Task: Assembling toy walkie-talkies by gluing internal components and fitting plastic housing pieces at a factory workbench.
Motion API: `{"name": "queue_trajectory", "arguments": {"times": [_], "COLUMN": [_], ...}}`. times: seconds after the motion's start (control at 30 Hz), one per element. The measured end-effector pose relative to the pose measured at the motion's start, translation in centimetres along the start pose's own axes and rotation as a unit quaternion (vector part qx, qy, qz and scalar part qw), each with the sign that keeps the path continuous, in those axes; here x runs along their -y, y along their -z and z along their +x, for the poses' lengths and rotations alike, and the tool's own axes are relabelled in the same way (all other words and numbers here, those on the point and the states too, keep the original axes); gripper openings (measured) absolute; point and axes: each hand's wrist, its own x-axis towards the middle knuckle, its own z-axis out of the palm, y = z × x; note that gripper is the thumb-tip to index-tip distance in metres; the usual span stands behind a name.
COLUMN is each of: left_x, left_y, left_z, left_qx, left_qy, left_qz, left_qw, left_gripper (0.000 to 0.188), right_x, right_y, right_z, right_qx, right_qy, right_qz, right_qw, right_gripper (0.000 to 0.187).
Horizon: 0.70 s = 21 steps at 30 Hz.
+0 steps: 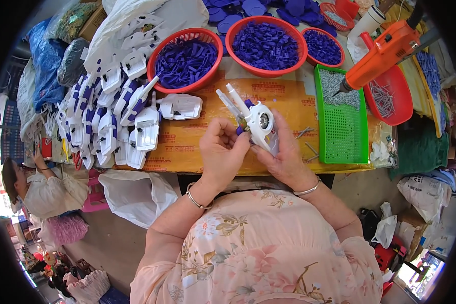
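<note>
Gadget of white plastic with a round, shiny window, just above the near middle of the yellow-brown tabletop. Gripped along its right side by the right hand. Pinched at its left by the left hand, close to a small purple part; exact contact under those fingertips hard to make out. Leftward, heaped white-and-purple housings; beyond, red baskets of purple pieces; rightward, green tray with small screws, below an orange power driver.
</note>
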Motion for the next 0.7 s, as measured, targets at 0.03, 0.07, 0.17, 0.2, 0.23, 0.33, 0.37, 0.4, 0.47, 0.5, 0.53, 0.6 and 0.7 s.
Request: {"name": "queue_trajectory", "arguments": {"times": [0.03,0.07,0.17,0.2,0.23,0.33,0.37,0.4,0.47,0.5,0.53,0.6,0.7], "left_x": [-0.2,-0.5,0.6,1.0,0.7,-0.2,-0.1,0.0,0.2,0.4,0.6,1.0,1.3], "left_y": [0.0,0.0,0.6,0.9,1.1,1.8,2.1,2.3,2.6,2.7,2.9,3.1,3.1], "left_z": [0.0,0.1,0.5,0.8,1.1,1.8,1.9,2.0,2.1,2.2,2.2,2.2,2.1], "left_qx": [0.001,0.004,0.028,0.05,0.051,0.156,0.189,0.222,0.241,0.26,0.259,0.274,0.266], "left_qy": [0.0,0.056,0.104,0.096,0.096,0.132,0.158,0.183,0.181,0.179,0.178,0.188,0.176], "left_qz": [0.0,-0.033,-0.066,-0.067,-0.066,-0.166,-0.198,-0.229,-0.236,-0.244,-0.244,-0.239,-0.24], "left_qw": [1.0,0.998,0.992,0.992,0.992,0.965,0.949,0.93,0.924,0.917,0.917,0.912,0.917], "left_gripper": [0.021,0.02,0.022,0.026,0.026,0.046,0.053,0.06,0.061,0.062,0.062,0.063,0.062], "right_x": [0.1,0.2,0.0,-0.1,-0.3,-0.7,-0.6,-0.4,-0.1,0.0,0.2,0.6,0.6], "right_y": [0.0,0.0,0.0,0.0,-0.1,-0.1,0.0,0.1,0.3,0.4,0.6,0.8,1.0], "right_z": [0.0,0.0,-0.1,-0.1,-0.2,-0.4,-0.2,-0.1,-0.2,-0.2,-0.1,-0.1,0.0], "right_qx": [-0.001,0.002,0.009,0.014,0.013,0.017,0.024,0.03,0.033,0.036,0.037,0.053,0.055], "right_qy": [-0.001,-0.008,-0.012,-0.009,-0.01,-0.02,-0.021,-0.022,-0.029,-0.035,-0.035,-0.049,-0.035], "right_qz": [-0.001,-0.003,-0.002,0.002,0.002,0.047,0.06,0.073,0.081,0.089,0.089,0.084,0.064], "right_qw": [1.0,1.0,1.0,1.0,1.0,0.999,0.998,0.997,0.996,0.995,0.995,0.994,0.996], "right_gripper": [0.078,0.078,0.078,0.078,0.078,0.078,0.078,0.077,0.076,0.076,0.076,0.075,0.074]}}
